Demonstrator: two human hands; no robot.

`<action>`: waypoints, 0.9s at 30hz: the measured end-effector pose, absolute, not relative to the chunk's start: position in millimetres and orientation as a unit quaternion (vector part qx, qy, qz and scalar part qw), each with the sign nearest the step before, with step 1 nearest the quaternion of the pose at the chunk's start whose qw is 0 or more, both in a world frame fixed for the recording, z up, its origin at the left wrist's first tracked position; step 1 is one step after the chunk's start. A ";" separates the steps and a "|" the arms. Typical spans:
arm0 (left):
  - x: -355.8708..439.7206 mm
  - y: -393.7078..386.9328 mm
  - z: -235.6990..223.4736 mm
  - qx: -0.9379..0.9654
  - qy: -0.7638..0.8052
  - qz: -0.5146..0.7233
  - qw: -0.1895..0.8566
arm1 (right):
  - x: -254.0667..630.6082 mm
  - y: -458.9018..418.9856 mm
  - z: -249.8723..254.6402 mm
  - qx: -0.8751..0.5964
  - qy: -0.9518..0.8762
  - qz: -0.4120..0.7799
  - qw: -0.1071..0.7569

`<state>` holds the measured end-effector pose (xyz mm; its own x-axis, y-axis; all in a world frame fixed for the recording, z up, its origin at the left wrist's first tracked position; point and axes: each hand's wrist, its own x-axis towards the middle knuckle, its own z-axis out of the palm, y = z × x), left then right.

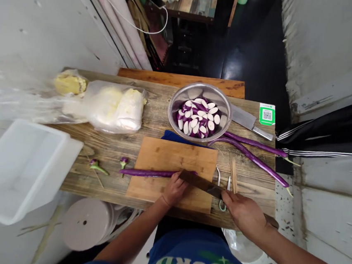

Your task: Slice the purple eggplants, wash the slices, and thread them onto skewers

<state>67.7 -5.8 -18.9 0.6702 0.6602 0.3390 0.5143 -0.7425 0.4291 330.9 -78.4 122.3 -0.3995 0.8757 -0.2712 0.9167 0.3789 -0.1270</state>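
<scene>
**Dark-bladed knife (pixel 199 181) over a long, slender, glossy purple eggplant (pixel 147 173)**

The eggplant lies crosswise on a rectangular, light-brown wooden cutting board (pixel 174 154), its left end jutting past the board's edge. The person's left hand (pixel 175 189) has its fingers bent over the eggplant near its right end, holding it down just beside the blade. The right hand (pixel 244 213) is closed around the knife, whose blade slants across the eggplant (whether it has cut in, I cannot tell). A short purple bit shows just beyond the blade.

Behind the board, a round, shiny stainless-steel bowl (pixel 171 117) holds many oval eggplant slices (pixel 197 117), white-fleshed with purple skin. A folded dark-blue cloth (pixel 175 137) lies between bowl and board. Right of the bowl rest a broad silver metal cleaver (pixel 242 116) and 2 whole purple eggplants (pixel 256 158), side by side.

Near the board's right edge are pale-green-handled scissors (pixel 223 205) and some thin brown wooden sticks (pixel 233 175). To the left, 2 purple-and-green stem ends (pixel 124 160) lie on the weathered brown wooden table (pixel 109 142), near a translucent white rectangular plastic bin (pixel 19 171).
</scene>
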 end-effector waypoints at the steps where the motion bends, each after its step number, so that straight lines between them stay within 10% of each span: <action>1: 68.4 -7.7 -19.2 0.898 0.331 0.251 0.148 | 332.9 -75.4 123.2 0.536 0.830 -0.132 0.079; 27: 71.2 -6.8 -11.5 0.897 0.303 0.294 0.128 | 318.1 -23.2 94.7 0.542 0.791 -0.252 0.129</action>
